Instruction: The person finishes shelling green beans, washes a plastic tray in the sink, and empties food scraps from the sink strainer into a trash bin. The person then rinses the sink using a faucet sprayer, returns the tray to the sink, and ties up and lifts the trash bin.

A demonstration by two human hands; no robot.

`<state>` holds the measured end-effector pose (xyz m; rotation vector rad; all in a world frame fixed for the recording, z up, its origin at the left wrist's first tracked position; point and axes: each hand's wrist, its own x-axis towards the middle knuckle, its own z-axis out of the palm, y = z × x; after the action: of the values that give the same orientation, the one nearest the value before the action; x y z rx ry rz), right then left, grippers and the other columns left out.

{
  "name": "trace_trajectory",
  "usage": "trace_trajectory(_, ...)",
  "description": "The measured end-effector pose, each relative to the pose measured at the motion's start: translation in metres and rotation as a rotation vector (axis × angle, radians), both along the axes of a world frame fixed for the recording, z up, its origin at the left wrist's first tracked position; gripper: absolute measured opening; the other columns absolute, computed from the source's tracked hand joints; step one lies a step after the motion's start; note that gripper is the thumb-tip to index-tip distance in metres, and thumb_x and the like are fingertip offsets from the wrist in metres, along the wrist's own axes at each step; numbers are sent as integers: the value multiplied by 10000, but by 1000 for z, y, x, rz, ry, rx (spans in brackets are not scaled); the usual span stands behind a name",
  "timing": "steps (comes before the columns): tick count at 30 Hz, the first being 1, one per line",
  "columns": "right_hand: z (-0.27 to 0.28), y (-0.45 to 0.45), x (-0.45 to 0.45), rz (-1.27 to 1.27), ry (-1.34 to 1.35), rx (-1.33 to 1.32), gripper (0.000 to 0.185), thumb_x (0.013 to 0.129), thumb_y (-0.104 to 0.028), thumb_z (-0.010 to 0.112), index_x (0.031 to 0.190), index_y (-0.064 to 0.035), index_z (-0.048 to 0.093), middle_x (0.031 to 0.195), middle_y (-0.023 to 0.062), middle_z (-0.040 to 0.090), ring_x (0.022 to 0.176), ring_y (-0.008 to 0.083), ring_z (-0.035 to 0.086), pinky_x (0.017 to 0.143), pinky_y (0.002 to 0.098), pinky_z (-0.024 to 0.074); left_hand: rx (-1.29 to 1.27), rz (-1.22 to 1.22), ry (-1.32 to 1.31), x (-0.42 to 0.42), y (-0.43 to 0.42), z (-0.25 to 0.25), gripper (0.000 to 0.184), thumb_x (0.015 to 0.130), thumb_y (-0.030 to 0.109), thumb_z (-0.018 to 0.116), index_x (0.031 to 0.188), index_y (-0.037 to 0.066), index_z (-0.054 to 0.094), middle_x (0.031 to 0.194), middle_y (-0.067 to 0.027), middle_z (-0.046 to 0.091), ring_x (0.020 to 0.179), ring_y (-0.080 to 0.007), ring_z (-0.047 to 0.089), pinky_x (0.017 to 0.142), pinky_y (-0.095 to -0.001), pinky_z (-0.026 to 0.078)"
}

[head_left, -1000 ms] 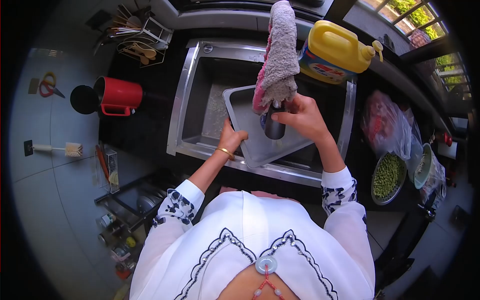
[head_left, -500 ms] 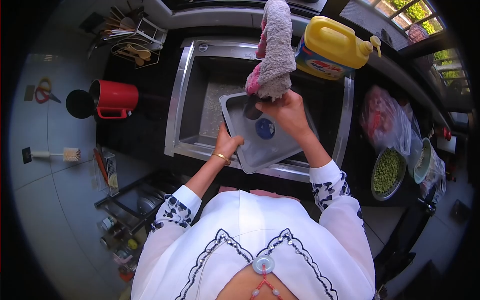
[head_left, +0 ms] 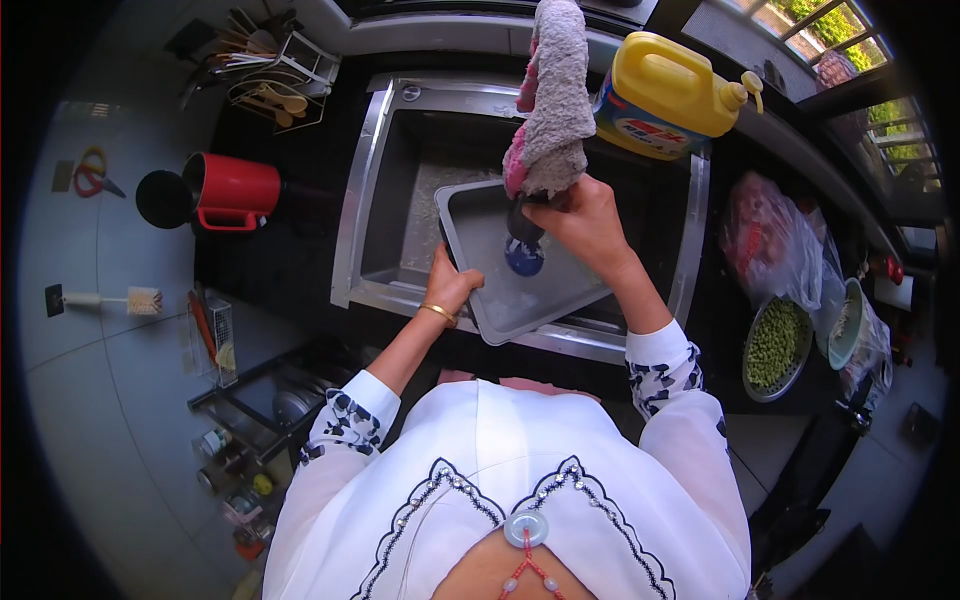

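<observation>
My left hand (head_left: 452, 283) grips the near left edge of a grey rectangular tray (head_left: 570, 290), thumb on top of the rim. The tray is tilted over the sink (head_left: 345, 240). My right hand (head_left: 587, 222) is closed around a black cylindrical piece (head_left: 522, 222) that looks like a faucet head. It sticks out below a fluffy grey and pink cloth (head_left: 560, 100), which hides what is above. Just below the black piece, a round dark-blue patch (head_left: 524, 258) shows over the tray; whether it is an object or light I cannot tell.
A yellow jug (head_left: 665, 95) stands behind the sink at right. To the left is a red kettle (head_left: 238, 190) with its lid open. A bowl of green peas or beans (head_left: 775, 345) and plastic bags (head_left: 765, 235) sit at right. Utensils (head_left: 270, 90) fill a rack at back left.
My right hand and the black piece have shifted slightly right and down, with the cloth's lower end. The blue patch now sits directly under the black piece. My left hand keeps its hold.
</observation>
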<state>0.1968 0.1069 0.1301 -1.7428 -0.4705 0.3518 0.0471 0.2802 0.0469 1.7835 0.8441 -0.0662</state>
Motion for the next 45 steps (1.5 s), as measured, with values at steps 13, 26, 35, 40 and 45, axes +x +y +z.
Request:
trace_trajectory(13,-4,0,3,9,-28,-41,301,647,-135,711,867,31,593,710,138,631,648,204,628,619,301,477,-20,12,-11,-3,1,-4,667,533,46,646,1142,-96,413,923,-151,601,817,-229,602,740,-310,486)
trace_trajectory(26,-21,-13,18,107,277,269,268,707,-23,659,967,11,603,786,26,621,727,85,575,673,244,468,-89,-39,-10,4,1,2,640,529,37,638,1117,-83,417,974,-178,579,878,-256,589,782,-324,479)
trace_trajectory(35,-120,38,105,297,674,311,422,864,-216,573,1229,-27,477,1214,110,524,1070,176,513,879,319,426,-75,11,4,4,-1,0,680,529,23,649,1153,-97,405,954,-159,596,838,-232,604,745,-311,487)
trace_trajectory(40,-122,73,137,456,624,303,367,860,-226,567,1170,-35,521,1140,98,552,1018,168,523,846,314,434,-113,18,45,3,0,16,712,552,44,643,1187,-109,358,1005,-185,578,902,-253,591,798,-305,474)
trace_trajectory(45,-165,49,106,60,402,545,281,838,-184,571,1076,-36,593,1017,77,611,903,155,570,782,305,462,-61,24,62,-5,14,15,759,544,59,653,1207,-124,331,1003,-183,583,900,-250,594,801,-302,472)
